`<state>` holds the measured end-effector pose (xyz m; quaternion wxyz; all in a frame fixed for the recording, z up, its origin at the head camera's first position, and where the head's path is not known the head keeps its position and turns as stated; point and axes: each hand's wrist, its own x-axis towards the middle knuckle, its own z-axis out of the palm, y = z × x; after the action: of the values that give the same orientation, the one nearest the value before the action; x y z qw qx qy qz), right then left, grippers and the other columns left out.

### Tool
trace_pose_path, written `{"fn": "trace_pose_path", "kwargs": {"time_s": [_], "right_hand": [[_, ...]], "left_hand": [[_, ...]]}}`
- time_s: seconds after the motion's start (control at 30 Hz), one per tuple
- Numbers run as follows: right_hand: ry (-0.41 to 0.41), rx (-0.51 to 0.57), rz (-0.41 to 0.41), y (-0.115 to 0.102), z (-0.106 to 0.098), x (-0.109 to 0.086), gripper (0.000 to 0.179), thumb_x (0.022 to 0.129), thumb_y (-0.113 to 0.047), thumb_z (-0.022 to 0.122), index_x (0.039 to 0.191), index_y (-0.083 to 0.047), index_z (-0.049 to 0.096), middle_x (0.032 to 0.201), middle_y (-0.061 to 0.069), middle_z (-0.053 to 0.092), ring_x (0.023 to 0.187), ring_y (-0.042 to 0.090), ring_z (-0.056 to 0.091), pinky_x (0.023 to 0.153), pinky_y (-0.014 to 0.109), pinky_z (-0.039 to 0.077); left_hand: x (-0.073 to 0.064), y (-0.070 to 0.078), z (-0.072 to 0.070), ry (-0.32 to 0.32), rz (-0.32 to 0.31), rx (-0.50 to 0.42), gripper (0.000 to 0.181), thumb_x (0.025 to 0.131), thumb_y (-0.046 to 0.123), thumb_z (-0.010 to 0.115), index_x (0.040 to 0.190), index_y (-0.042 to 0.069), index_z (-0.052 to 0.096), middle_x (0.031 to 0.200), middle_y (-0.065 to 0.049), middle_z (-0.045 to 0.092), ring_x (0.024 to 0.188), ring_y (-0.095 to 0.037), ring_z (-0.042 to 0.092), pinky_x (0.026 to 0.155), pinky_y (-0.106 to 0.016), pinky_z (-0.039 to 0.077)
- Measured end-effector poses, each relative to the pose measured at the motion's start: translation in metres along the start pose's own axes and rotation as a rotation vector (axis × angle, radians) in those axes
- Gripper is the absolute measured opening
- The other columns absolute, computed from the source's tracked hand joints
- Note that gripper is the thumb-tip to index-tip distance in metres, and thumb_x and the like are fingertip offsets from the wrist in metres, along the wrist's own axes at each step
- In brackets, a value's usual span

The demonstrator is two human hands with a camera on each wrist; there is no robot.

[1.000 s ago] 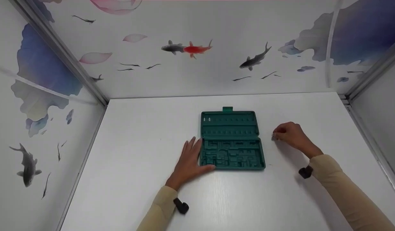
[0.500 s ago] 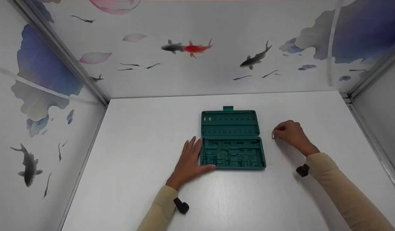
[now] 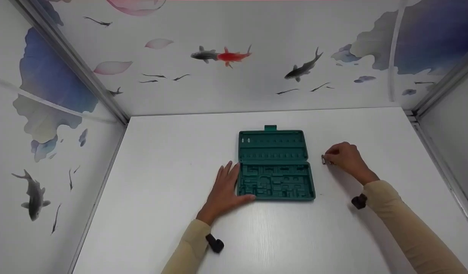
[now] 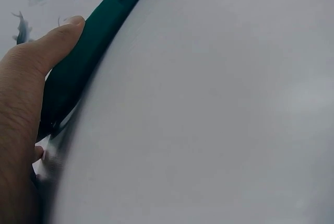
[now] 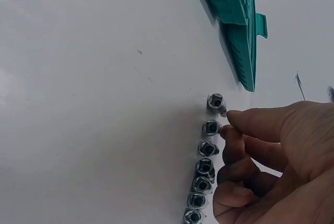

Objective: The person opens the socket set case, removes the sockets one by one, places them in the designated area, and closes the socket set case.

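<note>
A green plastic case point(image 3: 274, 199) lies unfolded on the white table, its moulded slots facing up. My left hand point(image 3: 223, 192) rests against the case's left side, fingers straight, thumb along its front edge; in the left wrist view that thumb point(image 4: 62, 38) lies on the case wall. To the right of the case, my right hand point(image 3: 346, 156) pinches the far end of a small silver socket point(image 5: 215, 102) between thumb and curled index finger, the contact partly hidden. That socket heads a row of several sockets point(image 5: 205, 166) lying beside my curled fingers.
The white tabletop point(image 3: 161, 171) is bounded by a back wall point(image 3: 257, 95) and side walls printed with fish and lotus leaves. A latch tab point(image 3: 270, 128) juts from the case's far edge. Dark cameras sit on both wrists.
My right hand has drawn back slightly toward the far side, so more of the end socket shows beside the fingertips. My left hand and the case keep their places.
</note>
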<state>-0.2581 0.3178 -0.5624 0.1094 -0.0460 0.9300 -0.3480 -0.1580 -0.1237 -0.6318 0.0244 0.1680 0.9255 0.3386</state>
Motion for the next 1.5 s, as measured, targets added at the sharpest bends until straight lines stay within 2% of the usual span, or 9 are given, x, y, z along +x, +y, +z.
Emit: {"fn": "trace_pose_path", "kwargs": {"time_s": [0.17, 0.4, 0.57, 0.73, 1.0, 1.3, 1.5], "right_hand": [[0.024, -0.010, -0.010, 0.002, 0.002, -0.001, 0.023, 0.102, -0.008, 0.072, 0.114, 0.010, 0.080, 0.099, 0.020, 0.078, 0.084, 0.026, 0.067, 0.069, 0.031, 0.055], [0.066, -0.016, -0.011, -0.004, 0.016, -0.002, 0.027, 0.104, -0.020, 0.074, 0.114, 0.004, 0.080, 0.103, 0.018, 0.077, 0.088, 0.029, 0.063, 0.073, 0.035, 0.054], [0.118, -0.026, -0.040, -0.010, 0.023, -0.001, 0.027, 0.104, -0.019, 0.075, 0.116, 0.004, 0.079, 0.100, 0.018, 0.076, 0.086, 0.030, 0.064, 0.072, 0.037, 0.055], [0.102, -0.017, -0.062, -0.011, 0.026, 0.000, 0.023, 0.103, -0.017, 0.076, 0.117, 0.001, 0.081, 0.100, 0.016, 0.075, 0.086, 0.029, 0.064, 0.073, 0.035, 0.055], [0.082, -0.019, -0.082, -0.004, 0.018, -0.003, 0.019, 0.100, -0.009, 0.074, 0.113, 0.004, 0.081, 0.097, 0.015, 0.077, 0.081, 0.027, 0.065, 0.071, 0.037, 0.055], [0.074, -0.019, -0.043, 0.002, 0.012, -0.004, 0.022, 0.101, -0.008, 0.073, 0.117, 0.006, 0.079, 0.104, 0.019, 0.077, 0.086, 0.029, 0.066, 0.075, 0.035, 0.057], [0.105, -0.042, -0.060, 0.002, 0.009, -0.007, 0.022, 0.102, -0.009, 0.073, 0.118, 0.005, 0.079, 0.105, 0.019, 0.075, 0.090, 0.031, 0.066, 0.077, 0.037, 0.056]], "left_hand": [[0.000, 0.000, 0.000, -0.011, -0.004, 0.005, 0.124, 0.089, 0.086, 0.069, 0.178, 0.016, 0.020, 0.184, -0.012, 0.014, 0.171, -0.036, 0.006, 0.136, -0.057, 0.013], [0.000, 0.000, -0.001, -0.005, -0.001, -0.010, 0.124, 0.088, 0.086, 0.069, 0.178, 0.015, 0.021, 0.184, -0.012, 0.016, 0.171, -0.036, 0.008, 0.136, -0.059, 0.014], [0.001, 0.000, 0.000, -0.004, 0.001, 0.002, 0.125, 0.087, 0.088, 0.068, 0.178, 0.015, 0.021, 0.184, -0.012, 0.017, 0.171, -0.033, 0.008, 0.137, -0.056, 0.012], [0.001, 0.001, 0.000, -0.006, -0.008, -0.004, 0.125, 0.087, 0.087, 0.069, 0.178, 0.016, 0.021, 0.184, -0.012, 0.016, 0.171, -0.034, 0.007, 0.136, -0.056, 0.012], [0.002, 0.001, -0.001, -0.011, -0.020, -0.016, 0.126, 0.086, 0.089, 0.068, 0.178, 0.018, 0.020, 0.185, -0.010, 0.014, 0.171, -0.032, 0.005, 0.136, -0.056, 0.012], [0.001, 0.001, -0.001, -0.016, -0.032, -0.020, 0.126, 0.086, 0.090, 0.067, 0.179, 0.020, 0.018, 0.185, -0.008, 0.013, 0.171, -0.032, 0.003, 0.136, -0.055, 0.013], [0.000, 0.003, -0.002, -0.014, -0.024, -0.005, 0.125, 0.087, 0.088, 0.068, 0.178, 0.018, 0.020, 0.185, -0.010, 0.014, 0.171, -0.033, 0.005, 0.137, -0.055, 0.013]]}}
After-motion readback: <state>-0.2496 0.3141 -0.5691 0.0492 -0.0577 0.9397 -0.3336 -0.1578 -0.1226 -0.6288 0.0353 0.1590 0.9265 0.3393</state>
